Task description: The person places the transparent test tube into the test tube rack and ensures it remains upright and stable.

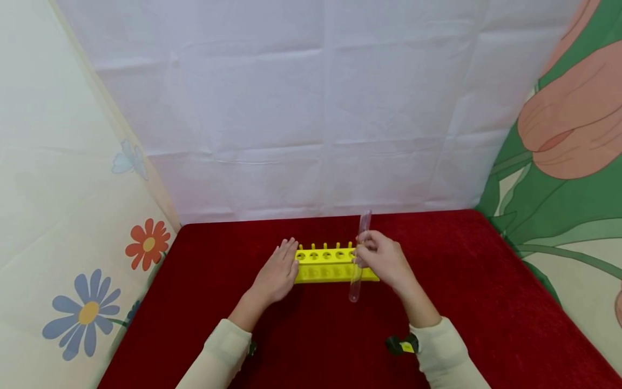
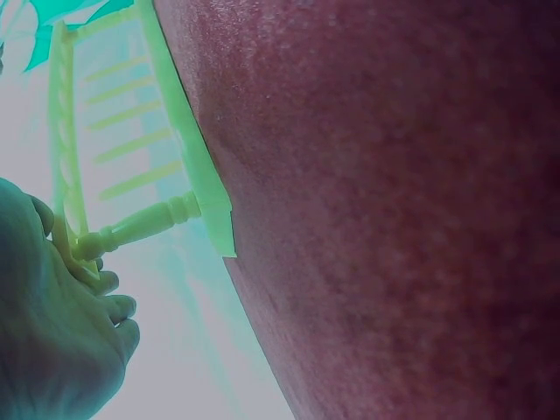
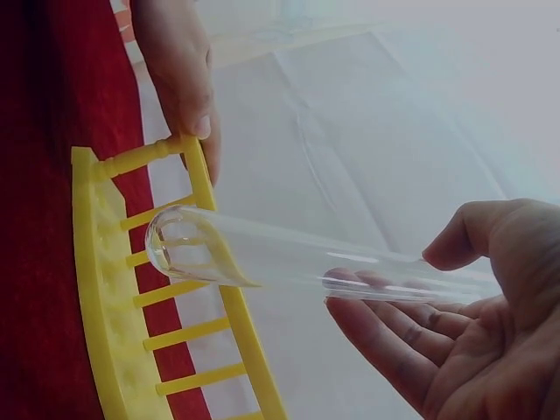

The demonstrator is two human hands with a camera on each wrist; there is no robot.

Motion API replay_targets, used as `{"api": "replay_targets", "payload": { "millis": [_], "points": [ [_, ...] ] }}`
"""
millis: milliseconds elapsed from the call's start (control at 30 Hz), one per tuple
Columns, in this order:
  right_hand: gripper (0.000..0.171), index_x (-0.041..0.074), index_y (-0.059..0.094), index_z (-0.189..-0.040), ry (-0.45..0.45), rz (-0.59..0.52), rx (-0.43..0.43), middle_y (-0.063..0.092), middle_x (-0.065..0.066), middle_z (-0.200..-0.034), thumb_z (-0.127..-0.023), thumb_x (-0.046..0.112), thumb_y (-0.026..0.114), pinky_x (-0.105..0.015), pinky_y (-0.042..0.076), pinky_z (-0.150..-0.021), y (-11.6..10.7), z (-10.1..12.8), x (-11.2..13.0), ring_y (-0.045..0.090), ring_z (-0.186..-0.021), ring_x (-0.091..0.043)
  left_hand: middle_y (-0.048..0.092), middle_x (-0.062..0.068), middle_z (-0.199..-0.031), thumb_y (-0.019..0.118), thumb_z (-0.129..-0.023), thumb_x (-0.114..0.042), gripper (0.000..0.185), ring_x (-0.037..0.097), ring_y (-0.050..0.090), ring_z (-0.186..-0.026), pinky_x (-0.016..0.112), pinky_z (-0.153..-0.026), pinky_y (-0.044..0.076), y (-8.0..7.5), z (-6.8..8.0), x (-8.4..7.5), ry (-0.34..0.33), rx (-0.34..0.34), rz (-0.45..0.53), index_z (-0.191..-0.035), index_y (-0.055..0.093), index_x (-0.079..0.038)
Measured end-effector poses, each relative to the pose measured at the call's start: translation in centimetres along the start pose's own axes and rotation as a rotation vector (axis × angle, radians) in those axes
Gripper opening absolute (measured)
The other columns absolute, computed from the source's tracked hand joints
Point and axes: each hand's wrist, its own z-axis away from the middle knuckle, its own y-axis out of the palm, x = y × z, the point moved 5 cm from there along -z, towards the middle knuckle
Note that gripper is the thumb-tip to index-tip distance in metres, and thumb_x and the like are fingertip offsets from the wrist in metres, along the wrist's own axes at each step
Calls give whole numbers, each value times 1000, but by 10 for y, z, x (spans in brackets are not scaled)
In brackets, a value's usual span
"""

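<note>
A yellow test tube rack stands on the red cloth, with a row of holes along its top and several pegs at its back. At its left end, my left hand holds the upper bar, thumb on one side and fingers on the other. In the left wrist view that bar end lies between thumb and fingers. My right hand pinches a clear test tube around its middle. The tube leans slightly, rounded end down, in front of the rack's right end; it overlaps the rack in the head view.
Red cloth covers the table. A creased white sheet hangs along the back edge. Flower-printed panels flank both sides, with a blue flower at left and a large pink flower at right.
</note>
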Motion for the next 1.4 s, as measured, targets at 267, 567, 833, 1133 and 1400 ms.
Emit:
{"api": "replay_targets", "payload": {
  "millis": [267,567,833,1133,1400],
  "points": [
    [26,-2,60,-117,-5,13,8,73,-22,-106,-97,14,61,-34,63,-72,3,-2,1,72,-80,-20,26,13,-166,33,-111,-25,54,29,18,-155,44,-126,20,0,0,0,-6,-4,13,-159,26,-2],
    [22,-2,59,-114,-15,19,9,74,-15,-96,-96,11,60,-31,62,-69,5,-3,3,72,-78,-22,25,11,-167,33,-111,-25,54,28,17,-155,42,-126,18,-1,1,0,-13,8,11,-160,25,-2],
    [24,-2,59,-115,-24,35,7,74,-13,-95,-96,12,60,-33,62,-70,6,-3,6,71,-76,-19,24,11,-167,32,-111,-25,54,28,18,-155,42,-126,18,-1,1,-1,-14,14,6,-160,25,-2],
    [23,-3,59,-116,-42,24,13,75,-14,-95,-96,10,61,-33,63,-70,10,-3,11,72,-78,-20,24,11,-167,32,-111,-26,54,28,17,-156,42,-126,18,-1,1,0,-15,16,14,-160,25,-3],
    [22,-2,60,-115,-38,17,7,75,-15,-97,-96,11,60,-36,63,-72,13,-6,12,73,-80,-21,25,11,-167,33,-111,-25,54,28,18,-155,42,-126,18,0,1,0,-14,7,20,-160,26,-3]
  ]
}}
